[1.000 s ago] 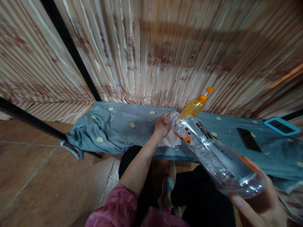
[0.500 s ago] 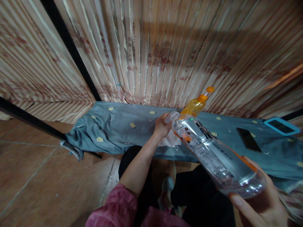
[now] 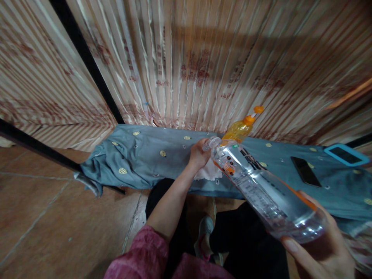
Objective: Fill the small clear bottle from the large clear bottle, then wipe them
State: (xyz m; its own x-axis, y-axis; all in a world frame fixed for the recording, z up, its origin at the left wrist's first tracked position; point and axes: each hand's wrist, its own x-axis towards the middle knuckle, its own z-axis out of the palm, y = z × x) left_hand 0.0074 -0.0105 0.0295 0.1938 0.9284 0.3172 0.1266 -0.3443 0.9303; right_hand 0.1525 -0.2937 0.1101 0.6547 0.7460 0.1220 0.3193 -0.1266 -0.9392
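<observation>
1. Right hand (image 3: 319, 248): nearest to the viewer, fingers curled round the base of a clear plastic bottle (image 3: 261, 190), gripping it firmly. The bottle lies tilted, neck pointing away from this hand and towards the other.
2. Left hand (image 3: 198, 155): stretched forward at the end of a pink sleeve (image 3: 145, 255), fingers closed at the bottle's neck and cap (image 3: 211, 143). Whether it grips the cap or the white cloth (image 3: 207, 173) lying just under it cannot be told.
3. Beneath both arms: the person's dark trousers (image 3: 247, 240) and a shoe (image 3: 205, 232) on a brown tiled floor (image 3: 52, 217).
4. Surface: a low bench or table draped in a blue-grey cloth (image 3: 145, 159) with small yellow motifs, running from left of the left hand to beyond the right hand; the cloth bunches and hangs at its left end.
5. Writing: the bottle carries a label with dark print and an orange patch; too blurred to read.
6. Just beyond the left hand: an orange bottle (image 3: 240, 130) with an orange spout cap, standing on the cloth, partly hidden by the clear bottle.
7. Beyond the right hand: a dark phone (image 3: 305, 171) lying flat; further right, a device in a blue frame (image 3: 345, 155).
8. Farthest: a striped, pleated curtain (image 3: 188, 66) with faint red print, unreadable, and a dark frame bar (image 3: 87, 62) crossing it to the left of both hands.
</observation>
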